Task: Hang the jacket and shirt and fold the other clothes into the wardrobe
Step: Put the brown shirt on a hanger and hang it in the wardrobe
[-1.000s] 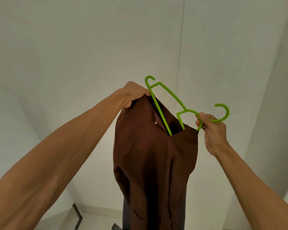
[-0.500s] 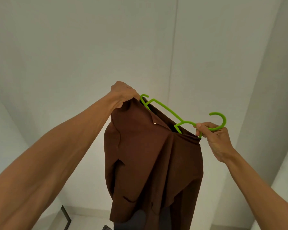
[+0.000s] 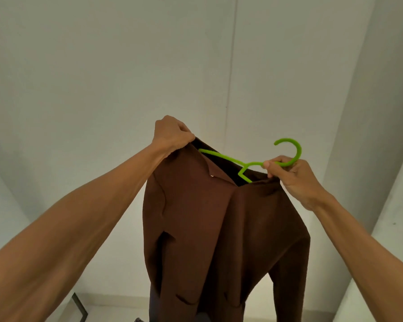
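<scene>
Since a moment ago the bright green plastic hanger (image 3: 247, 162) has sunk deeper into the collar of the dark brown cloth jacket (image 3: 219, 228), held up before a pale wall. Left hand (image 3: 171, 135) pinches the shoulder taut; right hand (image 3: 289, 175) grips the hook's neck, steering it inside

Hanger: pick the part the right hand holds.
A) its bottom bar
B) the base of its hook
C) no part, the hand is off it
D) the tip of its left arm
B: the right hand pinches the hanger just below its hook, while the left hand grips the collar of the jacket.
</scene>
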